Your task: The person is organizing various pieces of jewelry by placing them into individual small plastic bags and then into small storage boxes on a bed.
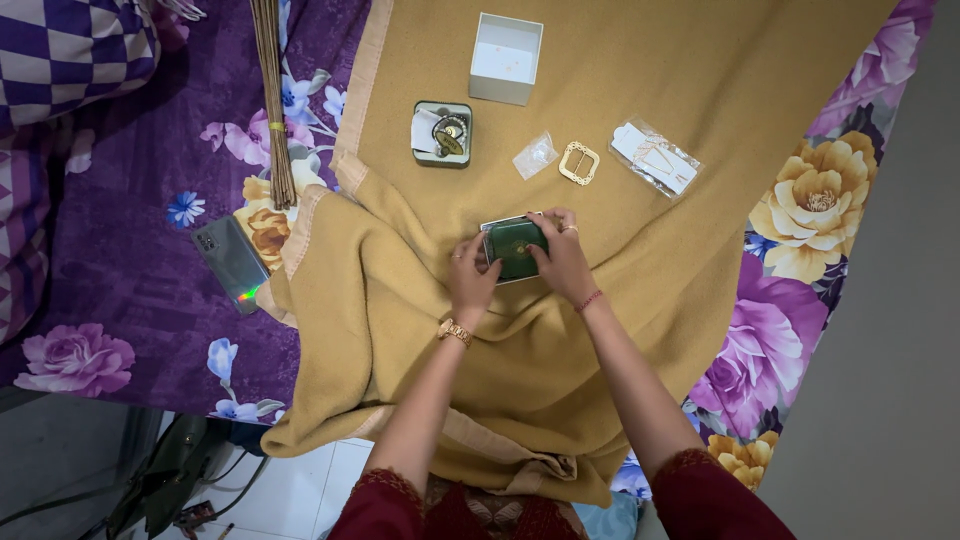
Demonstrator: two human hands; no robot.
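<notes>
Both hands meet at the middle of the mustard blanket [620, 90], closed around a small dark green box [515, 248] that sits on a pale, flat rectangular lid or tray showing at its edges. The left hand [470, 272] grips the box's left side, a gold watch [455, 332] on its wrist; the right hand [562, 258] clamps the right side, rings on its fingers and a red thread bracelet [589, 300] at the wrist.

From the box, at 11 o'clock lies an open dark green square case [442, 133] holding pale padding and a gold piece. At 12 o'clock stands an open white cardboard box [506, 58], further off. Near at 12 to 1 o'clock lie a small clear plastic bag [535, 156] and a square gold buckle-like frame [579, 163]; at 2 o'clock, a clear packet with a white card [655, 157].

The blanket is thick, woolly and rumpled into folds toward the person. Beneath it spreads a purple floral bedsheet [120, 250], smooth, printed with large roses. On it, at 9 o'clock, rests a shiny grey phone [232, 262]; at 10 o'clock, a bundle of thin brown sticks [274, 100]. Nothing lies between the hands and the box.
</notes>
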